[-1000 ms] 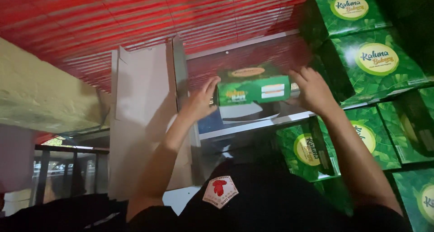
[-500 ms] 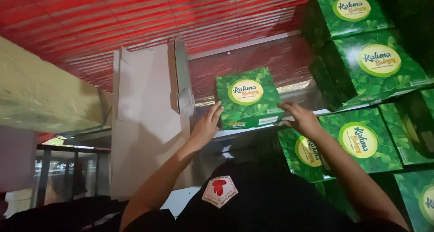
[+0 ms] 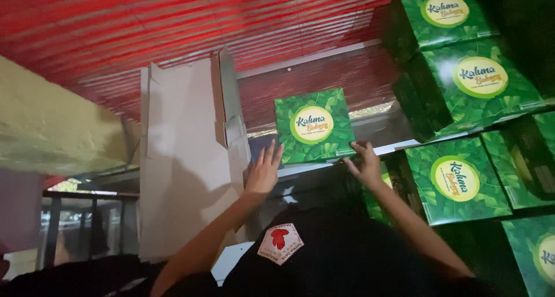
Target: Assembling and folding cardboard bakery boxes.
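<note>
Fingers of our left hand (image 3: 264, 171) and right hand (image 3: 365, 164) now spread open just below the green box (image 3: 314, 127), released and standing face-out on the ledge (image 3: 399, 146).

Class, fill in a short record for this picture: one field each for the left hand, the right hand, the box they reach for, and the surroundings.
left hand: left hand open, fingers spread, beside the lower left corner of the box
right hand: right hand open, at the lower right edge of the box
box: green box with leaf print and round label, upright on a shelf edge
surroundings: stacked green boxes at right, flattened cardboard at left, red corrugated roof
</note>
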